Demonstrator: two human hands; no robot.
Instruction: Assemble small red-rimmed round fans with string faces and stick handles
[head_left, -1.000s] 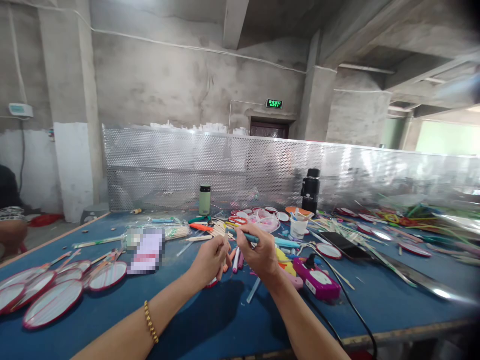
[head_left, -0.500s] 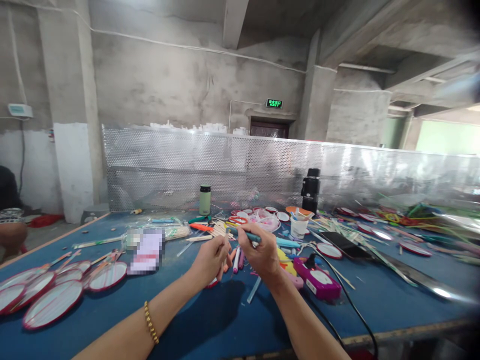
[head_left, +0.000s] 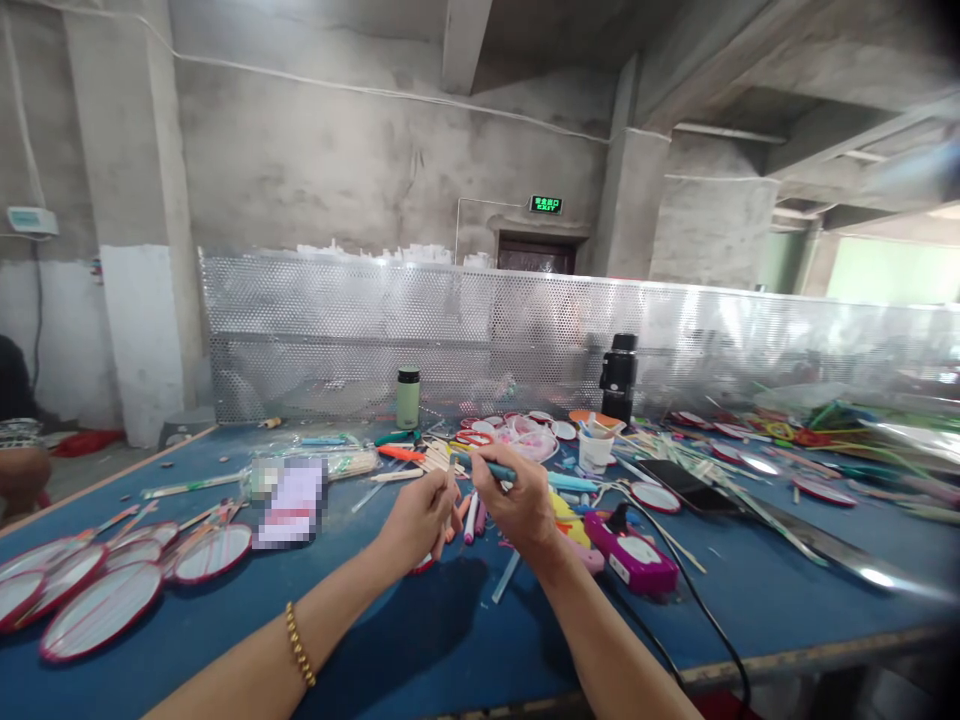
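My left hand [head_left: 420,518] is closed around a thin wooden stick [head_left: 448,478] that points up, above the blue table [head_left: 420,640]. My right hand [head_left: 517,502] grips a teal pen-like tool [head_left: 496,470], its tip close to the stick's upper end. Both hands meet at the middle of the table, over a scatter of coloured pens [head_left: 472,515] and sticks. A bead bracelet [head_left: 300,645] sits on my left wrist.
Red-rimmed oval fans [head_left: 105,600] lie at the left. A magenta device [head_left: 634,560] with a black cable is right of my hands, beside a dark phone [head_left: 679,482]. A green flask [head_left: 408,398], black flask [head_left: 621,378] and white cup [head_left: 596,452] stand before a perforated metal screen [head_left: 525,340]. Someone sits at far left.
Both hands stay together with the stick and the tool. The view has shifted slightly, otherwise nothing has visibly moved.
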